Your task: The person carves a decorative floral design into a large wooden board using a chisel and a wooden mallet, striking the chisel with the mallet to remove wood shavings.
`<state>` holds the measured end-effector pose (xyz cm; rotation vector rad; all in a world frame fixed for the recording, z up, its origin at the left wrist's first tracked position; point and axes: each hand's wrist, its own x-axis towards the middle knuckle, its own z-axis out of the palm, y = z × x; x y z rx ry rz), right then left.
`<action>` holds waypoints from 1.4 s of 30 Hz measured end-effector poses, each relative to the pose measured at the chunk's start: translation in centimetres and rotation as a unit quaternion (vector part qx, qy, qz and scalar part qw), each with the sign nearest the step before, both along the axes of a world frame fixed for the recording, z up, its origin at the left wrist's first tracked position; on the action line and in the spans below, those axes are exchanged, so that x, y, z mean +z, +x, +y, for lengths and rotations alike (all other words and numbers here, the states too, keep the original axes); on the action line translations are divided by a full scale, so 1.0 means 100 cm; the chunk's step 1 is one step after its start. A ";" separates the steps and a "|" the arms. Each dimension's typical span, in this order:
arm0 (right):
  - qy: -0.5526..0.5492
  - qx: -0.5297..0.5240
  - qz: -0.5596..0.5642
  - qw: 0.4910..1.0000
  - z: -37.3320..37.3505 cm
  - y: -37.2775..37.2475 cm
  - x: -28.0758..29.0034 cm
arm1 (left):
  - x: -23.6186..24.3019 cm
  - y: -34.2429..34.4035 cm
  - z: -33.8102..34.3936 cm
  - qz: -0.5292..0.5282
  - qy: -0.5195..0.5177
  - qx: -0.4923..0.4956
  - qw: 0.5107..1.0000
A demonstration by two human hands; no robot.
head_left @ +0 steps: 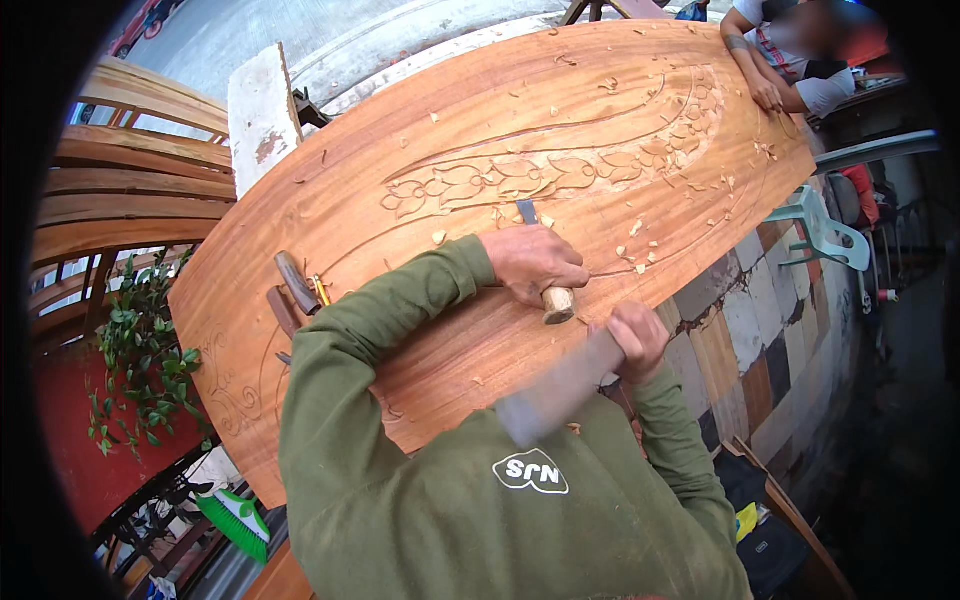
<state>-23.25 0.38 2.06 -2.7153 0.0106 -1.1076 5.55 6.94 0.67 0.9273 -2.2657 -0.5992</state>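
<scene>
My left hand (pixel 535 262) is closed around a chisel (pixel 559 305). Its flat metal blade (pixel 527 211) points away from me, close to the lower edge of a carved band of flowers and leaves (pixel 575 172). The blunt wooden handle end sticks out on my side of the fist. In my right hand (pixel 640 338) is a wooden mallet (pixel 560 388), blurred by motion and apart from the chisel handle. Under both hands lies a large curved wooden panel (pixel 430 350) with cut lines and scattered shavings (pixel 640 245).
Tool handles (pixel 295 283) and a yellow pencil (pixel 321 290) lie on the panel's left part. Another person's arms (pixel 765 85) rest at the far right corner. A pale green plastic chair (pixel 825 235) stands right, a leafy plant (pixel 145 360) and slatted wood (pixel 140 190) left, a green broom (pixel 237 522) lower left.
</scene>
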 end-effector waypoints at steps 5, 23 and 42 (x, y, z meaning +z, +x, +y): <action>-0.014 -0.044 0.067 0.997 -0.002 -0.004 0.005 | 0.003 0.001 0.002 -0.009 -0.020 0.026 0.999; 0.072 -0.078 0.014 0.994 0.033 -0.027 0.023 | -0.010 -0.020 0.012 0.045 -0.176 0.178 0.967; 0.012 -0.095 0.097 0.991 0.017 0.008 0.024 | -0.009 0.006 0.029 0.086 -0.069 0.146 0.983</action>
